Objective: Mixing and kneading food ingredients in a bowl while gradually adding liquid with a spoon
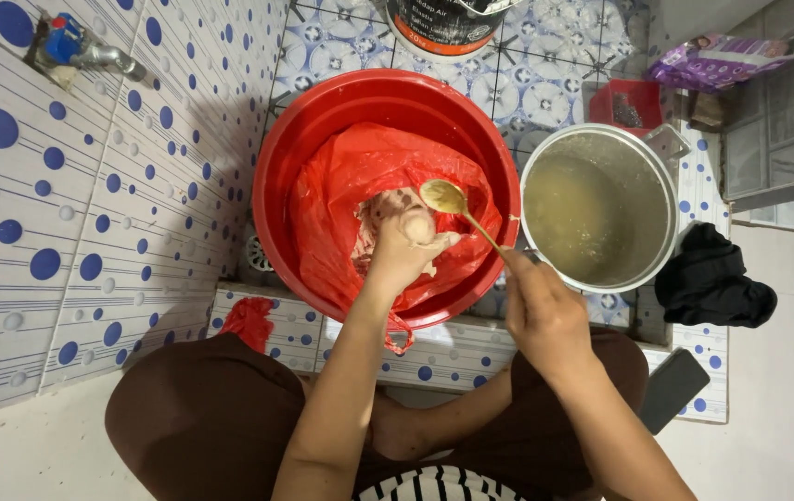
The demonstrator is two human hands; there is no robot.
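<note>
My left hand (406, 243) reaches into a red plastic bag (341, 199) that lines a big red basin (290, 148), fingers curled around a pale lump of food inside the bag. My right hand (541, 311) grips the handle of a gold spoon (457, 206), its bowl hovering over the bag just above my left hand. To the right stands a metal pot (661, 153) holding cloudy yellowish liquid.
A black cloth (714, 278) lies right of the pot, a dark flat object (673, 388) near my knee. A black bucket (439, 26), small red box (629, 102) and purple packet (717, 57) sit behind. A tap (82, 51) juts from the dotted tile wall. A floor drain (258, 252) is beside the basin.
</note>
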